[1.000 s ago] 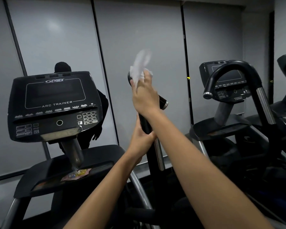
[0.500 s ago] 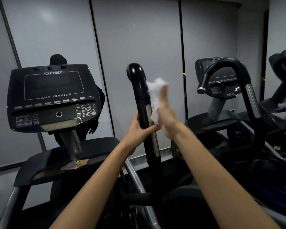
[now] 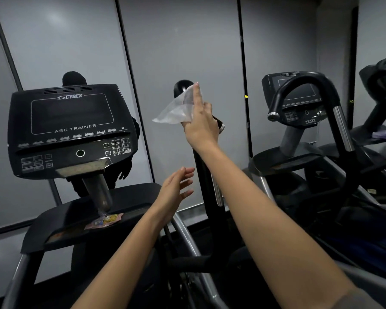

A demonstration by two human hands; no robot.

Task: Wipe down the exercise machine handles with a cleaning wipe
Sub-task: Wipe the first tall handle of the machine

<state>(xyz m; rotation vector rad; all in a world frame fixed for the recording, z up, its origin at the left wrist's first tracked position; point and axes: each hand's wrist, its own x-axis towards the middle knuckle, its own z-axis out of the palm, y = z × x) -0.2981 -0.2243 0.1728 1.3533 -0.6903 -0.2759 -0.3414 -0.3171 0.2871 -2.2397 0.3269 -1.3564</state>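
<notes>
The black upright handle [image 3: 203,175] of the exercise machine rises in the middle, its rounded top level with my raised fingertips. My right hand [image 3: 201,123] is up beside that top, fingers pointing upward, and pinches a white cleaning wipe [image 3: 176,109]. The wipe hangs out to the left, in front of the handle's upper part. My left hand [image 3: 176,188] hovers just left of the handle's shaft with its fingers spread, touching nothing.
The machine's black Arc Trainer console [image 3: 71,130] stands at left on a post, with a colourful wrapper [image 3: 105,219] at its base. A second machine with a curved black handle [image 3: 310,84] and its own console [image 3: 299,97] stands at right. Grey wall panels lie behind.
My left hand has let go of the handle shaft and opened. My right hand has risen with the wipe from the handle's middle back toward its top.
</notes>
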